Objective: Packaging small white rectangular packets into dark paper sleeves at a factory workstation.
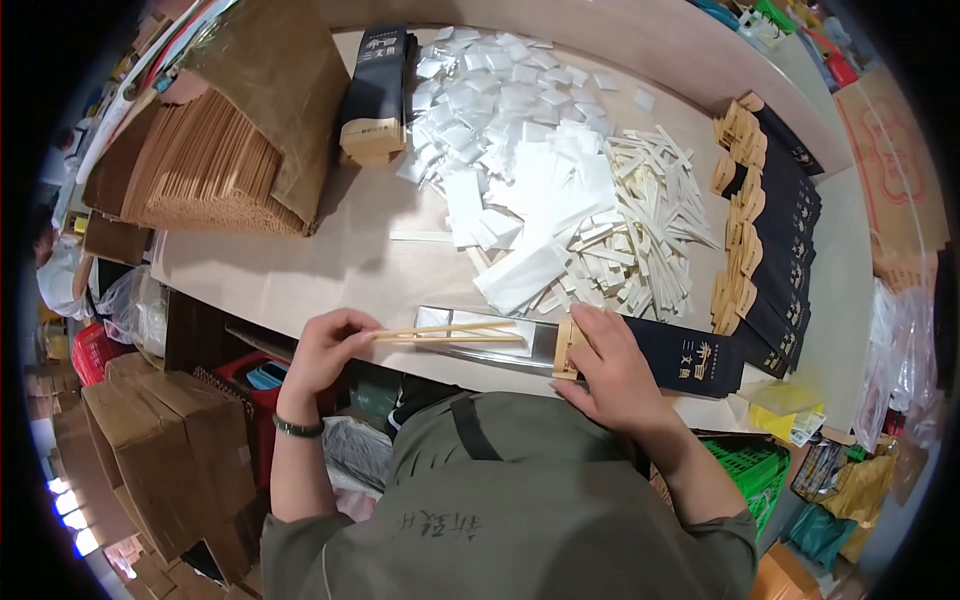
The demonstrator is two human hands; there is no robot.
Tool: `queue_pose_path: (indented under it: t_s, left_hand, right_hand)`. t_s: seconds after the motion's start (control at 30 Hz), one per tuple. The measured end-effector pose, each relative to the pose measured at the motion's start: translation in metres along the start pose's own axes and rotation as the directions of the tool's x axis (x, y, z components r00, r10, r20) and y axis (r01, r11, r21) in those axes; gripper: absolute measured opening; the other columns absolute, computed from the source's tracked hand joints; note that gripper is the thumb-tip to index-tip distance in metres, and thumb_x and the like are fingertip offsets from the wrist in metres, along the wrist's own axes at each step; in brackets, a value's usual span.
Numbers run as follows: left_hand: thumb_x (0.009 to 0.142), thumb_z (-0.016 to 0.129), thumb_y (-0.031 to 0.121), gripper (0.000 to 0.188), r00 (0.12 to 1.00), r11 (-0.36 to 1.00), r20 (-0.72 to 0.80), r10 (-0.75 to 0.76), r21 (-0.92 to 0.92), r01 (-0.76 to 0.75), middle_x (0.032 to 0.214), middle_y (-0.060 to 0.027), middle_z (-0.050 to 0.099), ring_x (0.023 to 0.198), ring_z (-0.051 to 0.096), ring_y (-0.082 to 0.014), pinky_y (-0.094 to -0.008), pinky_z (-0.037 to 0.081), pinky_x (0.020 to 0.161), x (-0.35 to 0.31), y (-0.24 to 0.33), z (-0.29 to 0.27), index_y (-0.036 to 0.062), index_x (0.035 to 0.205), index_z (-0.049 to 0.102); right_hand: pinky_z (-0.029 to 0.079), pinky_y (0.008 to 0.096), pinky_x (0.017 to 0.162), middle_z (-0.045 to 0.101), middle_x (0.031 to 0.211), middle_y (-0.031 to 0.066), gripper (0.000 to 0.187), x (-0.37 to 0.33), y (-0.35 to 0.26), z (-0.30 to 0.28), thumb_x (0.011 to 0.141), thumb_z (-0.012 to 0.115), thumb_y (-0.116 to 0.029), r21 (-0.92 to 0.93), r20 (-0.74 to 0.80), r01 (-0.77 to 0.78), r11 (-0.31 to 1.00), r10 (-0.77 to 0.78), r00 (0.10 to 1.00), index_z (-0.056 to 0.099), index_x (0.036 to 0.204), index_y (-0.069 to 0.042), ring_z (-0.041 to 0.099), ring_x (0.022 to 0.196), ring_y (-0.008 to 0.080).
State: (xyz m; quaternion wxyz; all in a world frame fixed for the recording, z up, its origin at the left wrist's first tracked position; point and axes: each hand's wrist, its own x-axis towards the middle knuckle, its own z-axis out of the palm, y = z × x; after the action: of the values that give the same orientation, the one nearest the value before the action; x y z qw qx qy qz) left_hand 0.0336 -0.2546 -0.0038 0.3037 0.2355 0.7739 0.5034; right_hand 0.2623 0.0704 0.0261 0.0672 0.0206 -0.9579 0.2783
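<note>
My left hand [335,345] pinches the ends of a pair of thin wooden chopsticks [450,337] between thumb and fingers. Their far ends reach right, over a shiny metal trough [542,347] at the table's front edge. White flat packets [433,326] lie in the trough beneath the chopsticks. At the trough's right end sits a dark paper sleeve [690,352] with a tan mouth. My right hand [615,370] grips the sleeve at that mouth, thumb on the near side and fingers over the top. What lies inside the sleeve is hidden.
Beyond my hands are heaps of small clear-and-white packets [510,85], white napkins [560,190] and cream flat sticks [650,240]. More dark sleeves [785,240] overlap at the right; another stack [375,90] stands at the back. A carton [290,110] of brown sleeves stands left.
</note>
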Motion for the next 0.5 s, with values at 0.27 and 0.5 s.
queue_pose_path:
  t_s: [0.27, 0.5]
  left_hand:
    - [0.081, 0.075, 0.004, 0.015, 0.961, 0.963, 0.125, 0.248, 0.078, -0.258, 0.086, -0.0109, 0.068, 0.08, 0.066, -0.0233, -0.0325, 0.052, 0.075, 0.041, 0.037, 0.123, 0.0018, 0.094, 0.069]
    - [0.084, 0.071, -0.001, 0.02, 0.956, 0.992, -0.267, 0.118, 0.074, -0.102, 0.1, -0.0088, 0.068, 0.085, 0.066, -0.015, -0.03, 0.055, 0.079, 0.036, 0.036, 0.138, 0.0006, 0.104, 0.068]
  right_hand:
    - [0.044, 0.0478, 0.098, 0.055, 0.129, 0.0232, 0.033, 0.014, -0.001, 0.016, 0.073, 0.081, -0.02, 0.027, -0.042, 0.094, 0.995, -0.092, 0.995, 0.06, 0.087, 0.0, 0.051, 0.12, 0.0406]
    - [0.043, 0.0474, 0.101, 0.051, 0.135, 0.0226, 0.039, 0.016, -0.005, 0.016, 0.073, 0.08, -0.019, -0.12, 0.009, 0.006, 0.993, -0.005, 1.0, 0.06, 0.102, -0.001, 0.049, 0.123, 0.0398]
